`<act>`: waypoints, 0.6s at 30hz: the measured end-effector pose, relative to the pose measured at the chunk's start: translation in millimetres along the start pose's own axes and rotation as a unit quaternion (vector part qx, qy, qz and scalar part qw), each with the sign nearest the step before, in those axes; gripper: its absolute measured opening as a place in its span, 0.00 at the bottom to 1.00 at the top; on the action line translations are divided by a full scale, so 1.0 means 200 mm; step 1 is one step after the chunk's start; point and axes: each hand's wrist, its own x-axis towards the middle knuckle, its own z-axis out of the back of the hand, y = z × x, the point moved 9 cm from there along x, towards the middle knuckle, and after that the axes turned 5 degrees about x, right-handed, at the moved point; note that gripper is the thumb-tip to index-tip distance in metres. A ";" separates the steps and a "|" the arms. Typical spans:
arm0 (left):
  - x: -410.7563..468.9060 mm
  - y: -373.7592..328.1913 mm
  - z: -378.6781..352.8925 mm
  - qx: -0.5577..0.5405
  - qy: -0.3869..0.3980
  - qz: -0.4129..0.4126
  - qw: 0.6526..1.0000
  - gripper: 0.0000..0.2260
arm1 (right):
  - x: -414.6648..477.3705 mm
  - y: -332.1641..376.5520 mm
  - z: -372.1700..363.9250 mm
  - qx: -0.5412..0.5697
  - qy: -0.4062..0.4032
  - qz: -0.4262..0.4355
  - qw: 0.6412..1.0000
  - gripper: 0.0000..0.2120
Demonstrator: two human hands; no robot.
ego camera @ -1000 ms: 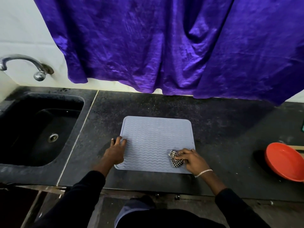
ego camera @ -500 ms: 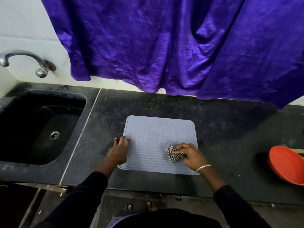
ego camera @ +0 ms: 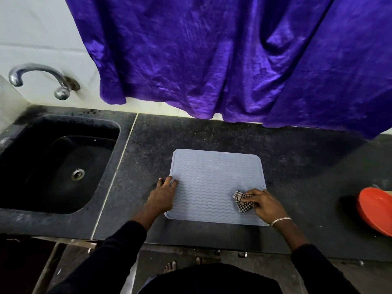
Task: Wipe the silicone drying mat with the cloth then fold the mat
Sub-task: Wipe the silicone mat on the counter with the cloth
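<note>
Centrally, the right hand [ego camera: 265, 205] is shown with fingers and thumb curled onto a small black-and-white checked cloth [ego camera: 241, 201], which is bunched and pressed against the near right part of a pale grey-blue ribbed silicone drying mat [ego camera: 214, 179]. The left hand [ego camera: 164, 195] is laid with straight fingers on the mat's left edge. Nothing is gripped by it, and the mat is judged to be steadied there.

The mat lies flat and fully unfolded on a dark speckled stone countertop [ego camera: 212, 132], near its front edge. Wiping is therefore judged to be under way. How much of the surface has been covered cannot be told, since no wet or dry trace is distinguishable on the ribs. The fold is not yet begun: no corner or edge is raised.

Further out, a black recessed sink [ego camera: 101, 158] with a metal drain is set into the counter to the left, well apart from the mat, below a curved chrome tap [ego camera: 38, 74] mounted on a white tiled wall [ego camera: 42, 28]. A creased purple curtain [ego camera: 212, 60] is hung behind the counter. A red plastic bowl [ego camera: 375, 211] is cut off by the right frame edge. A silver bracelet [ego camera: 280, 220] is worn on the right wrist, and both arms are covered by dark sleeves.
</note>
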 end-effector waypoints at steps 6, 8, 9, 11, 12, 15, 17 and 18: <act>0.02 0.03 0.02 0.005 0.001 -0.014 1.000 0.40 | 0.11 0.35 -0.08 0.034 -0.004 0.051 0.998 0.28; 0.02 0.04 0.02 0.008 -0.002 -0.019 1.000 0.40 | 0.13 0.45 -0.16 0.028 0.016 0.062 0.998 0.27; 0.02 0.04 0.03 0.009 -0.003 -0.021 1.000 0.40 | 0.13 0.47 -0.19 0.025 0.022 0.064 0.997 0.27; 0.02 0.05 0.03 0.008 -0.004 -0.022 1.000 0.40 | 0.12 0.46 -0.22 0.021 0.028 0.065 0.997 0.27; 0.02 0.05 0.03 0.007 -0.001 -0.021 1.000 0.41 | 0.11 0.43 -0.23 0.018 0.029 0.064 0.997 0.27; 0.01 0.05 0.02 0.006 0.007 -0.019 1.000 0.42 | 0.06 0.29 -0.18 -0.010 0.031 0.044 0.999 0.27; 0.01 0.04 0.01 0.004 0.010 -0.019 1.000 0.42 | 0.04 0.21 -0.14 -0.024 0.033 0.022 0.999 0.28; 0.01 0.04 0.01 0.003 0.010 -0.019 1.000 0.42 | 0.03 0.18 -0.11 -0.032 0.034 0.013 0.999 0.28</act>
